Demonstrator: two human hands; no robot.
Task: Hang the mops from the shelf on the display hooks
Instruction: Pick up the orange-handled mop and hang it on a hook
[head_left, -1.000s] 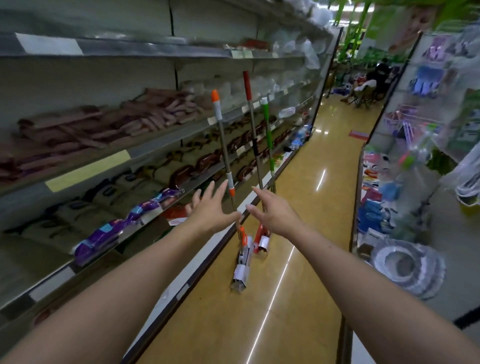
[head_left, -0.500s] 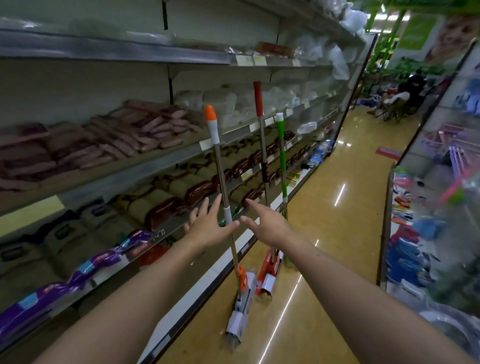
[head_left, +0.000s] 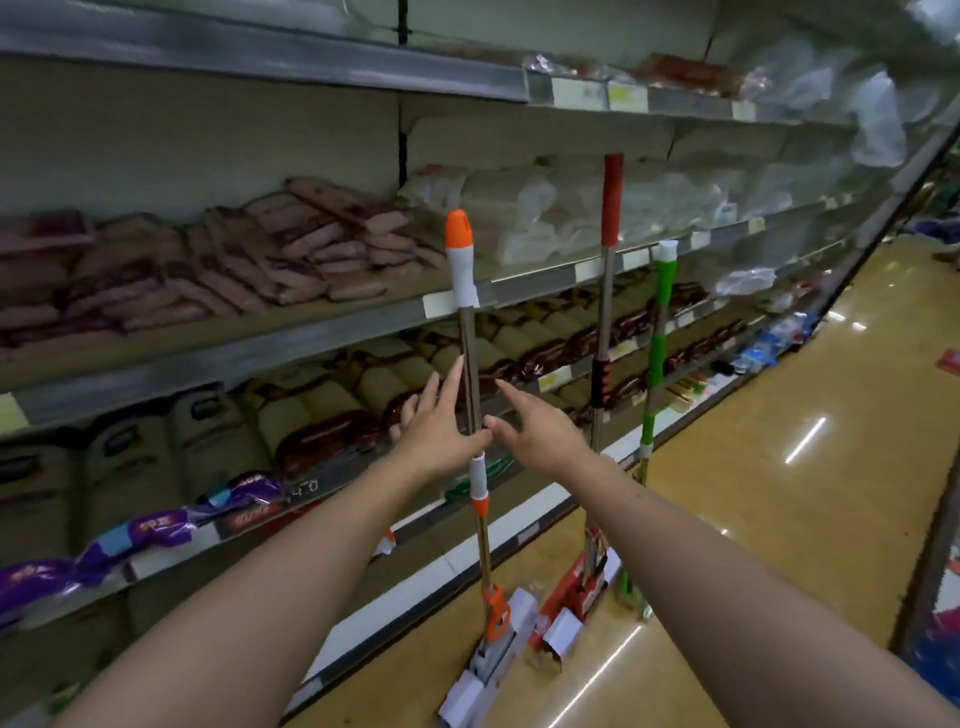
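Note:
Three mops lean upright against the shelving, heads on the floor. The nearest, an orange-and-white-handled mop (head_left: 463, 270), has a steel pole running between my two hands. My left hand (head_left: 436, 431) is open on its left side, fingers spread, thumb close to the pole. My right hand (head_left: 535, 431) is open on its right side, thumb tip near the pole. Neither hand has closed around it. Behind stand a red-handled mop (head_left: 612, 202) and a green-handled mop (head_left: 660, 332). No display hooks show in this view.
Long metal shelves (head_left: 322, 338) on the left carry packaged goods, pinkish packs above and brown-and-beige packs below. Purple packets (head_left: 156, 535) lie on the lowest shelf edge. The glossy yellow aisle floor (head_left: 779, 493) runs ahead to the right. The mop heads (head_left: 498, 654) rest by the shelf base.
Both hands have come nearer to the orange-and-white mop's pole and now flank it closely. The view has moved closer to the shelf and turned left, so the right-hand display has left the frame.

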